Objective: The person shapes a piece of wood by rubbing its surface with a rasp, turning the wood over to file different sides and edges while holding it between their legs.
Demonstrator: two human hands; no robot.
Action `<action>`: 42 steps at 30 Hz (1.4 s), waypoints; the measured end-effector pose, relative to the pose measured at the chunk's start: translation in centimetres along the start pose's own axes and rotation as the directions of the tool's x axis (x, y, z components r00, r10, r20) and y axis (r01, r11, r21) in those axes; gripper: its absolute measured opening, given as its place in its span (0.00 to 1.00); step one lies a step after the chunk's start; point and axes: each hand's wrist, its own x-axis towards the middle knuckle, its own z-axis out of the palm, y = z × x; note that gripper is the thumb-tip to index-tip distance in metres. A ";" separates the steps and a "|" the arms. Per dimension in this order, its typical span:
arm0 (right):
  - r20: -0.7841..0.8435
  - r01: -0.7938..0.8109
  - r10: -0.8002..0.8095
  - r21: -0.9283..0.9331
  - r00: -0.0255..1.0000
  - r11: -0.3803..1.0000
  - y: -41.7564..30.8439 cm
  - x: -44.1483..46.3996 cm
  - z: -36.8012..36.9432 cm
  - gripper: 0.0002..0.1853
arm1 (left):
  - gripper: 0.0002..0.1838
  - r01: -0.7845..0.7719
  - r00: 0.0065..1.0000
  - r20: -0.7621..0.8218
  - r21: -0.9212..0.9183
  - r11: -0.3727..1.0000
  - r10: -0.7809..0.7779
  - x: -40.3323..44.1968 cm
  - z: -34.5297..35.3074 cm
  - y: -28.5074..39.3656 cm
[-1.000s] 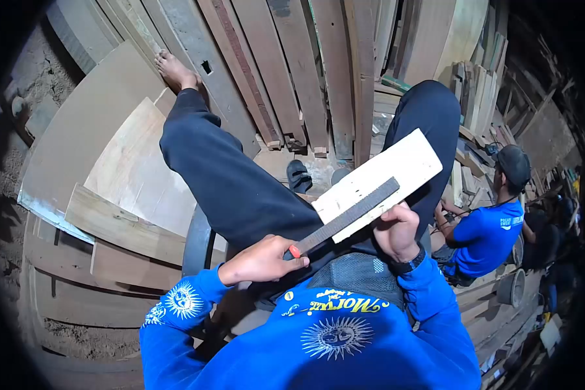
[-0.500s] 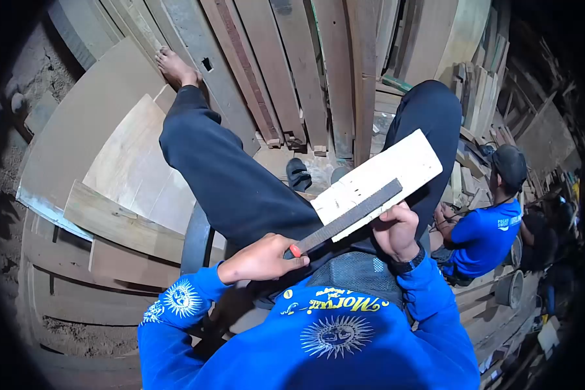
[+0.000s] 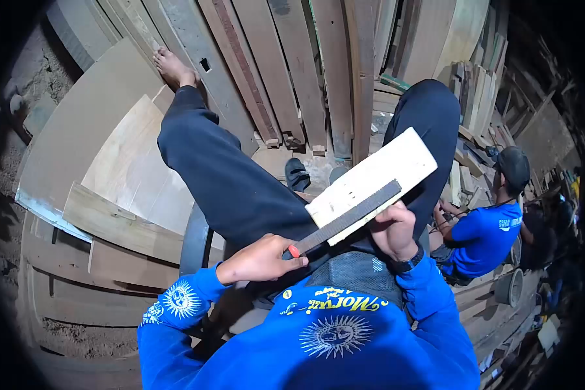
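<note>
My left hand (image 3: 261, 259) is wrapped round the red handle of a long, flat, dark file (image 3: 348, 218). The file lies slantwise along the lower edge of a pale wooden board (image 3: 383, 170), its far end near the board's right part. That board rests over my lap and right thigh, tilted up to the right. My right hand (image 3: 396, 233) grips the board's lower right edge, thumb and fingers pressed together, with a dark band at the wrist. Part of the file's handle is hidden inside my left hand.
Long planks (image 3: 292, 71) stand ahead of my legs. Curved boards (image 3: 120, 221) lie at the left. A co-worker in a blue shirt (image 3: 491, 237) sits at the right, near wood scraps and a bucket (image 3: 509, 287). A dark sandal (image 3: 297, 174) lies between my legs.
The board has shifted slightly to the left and its face has tilted a little. My hands keep the same holds, with the file almost in the same place.
</note>
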 end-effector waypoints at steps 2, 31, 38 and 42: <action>0.020 -0.001 0.000 0.018 1.000 1.000 0.0 0.0 -1.3 0.28 | 0.18 -0.074 0.997 -0.032 -0.002 0.997 0.074 0.3 0.3 -0.8; 0.033 -0.070 0.072 -0.036 0.997 0.997 0.7 -0.5 0.4 0.32 | 0.19 -0.029 1.000 -0.004 -0.034 0.999 0.029 0.2 0.1 -0.5; 0.025 -0.009 0.008 0.014 1.000 1.000 0.5 -0.4 -0.1 0.30 | 0.18 -0.023 1.000 -0.021 -0.044 0.999 0.022 0.1 0.2 -0.4; 0.061 -0.232 0.235 -0.053 0.970 0.971 2.0 -1.3 1.5 0.30 | 0.18 -0.140 0.990 -0.025 -0.077 0.987 0.139 0.4 0.7 -1.4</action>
